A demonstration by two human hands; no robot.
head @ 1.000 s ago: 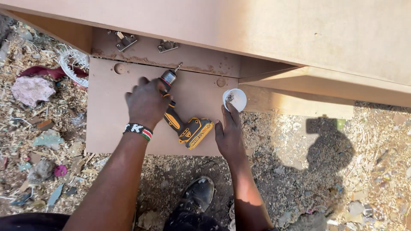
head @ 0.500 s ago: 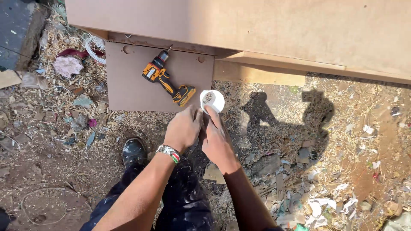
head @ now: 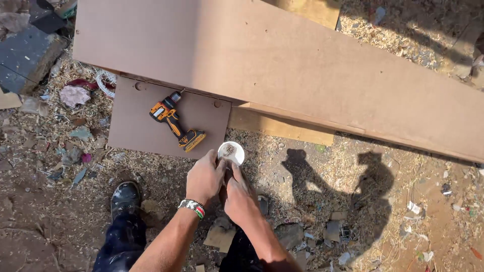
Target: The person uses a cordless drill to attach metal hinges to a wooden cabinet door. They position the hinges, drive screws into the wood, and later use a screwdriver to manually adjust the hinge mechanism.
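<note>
A small white cup (head: 231,151) with small brownish bits in it sits at the near right corner of a flat brown board (head: 138,123). My left hand (head: 203,177), with a beaded wristband, pinches the cup's near rim. Touching it on the right is my right hand (head: 240,199), its fingers bunched just under the cup; whatever they pinch is hidden. A yellow and black cordless drill (head: 176,121) lies alone on the flat board, its bit pointing at the long brown panel (head: 302,65) above.
The ground is littered with sawdust, wood chips, stones and scraps. My black shoe (head: 124,197) stands at the lower left. A dark slab (head: 25,60) lies at the far left. A paler wooden panel (head: 282,128) sticks out under the long one.
My left hand let go of the drill, which now lies on the board. Both hands came together at the white cup, and the view has pulled back.
</note>
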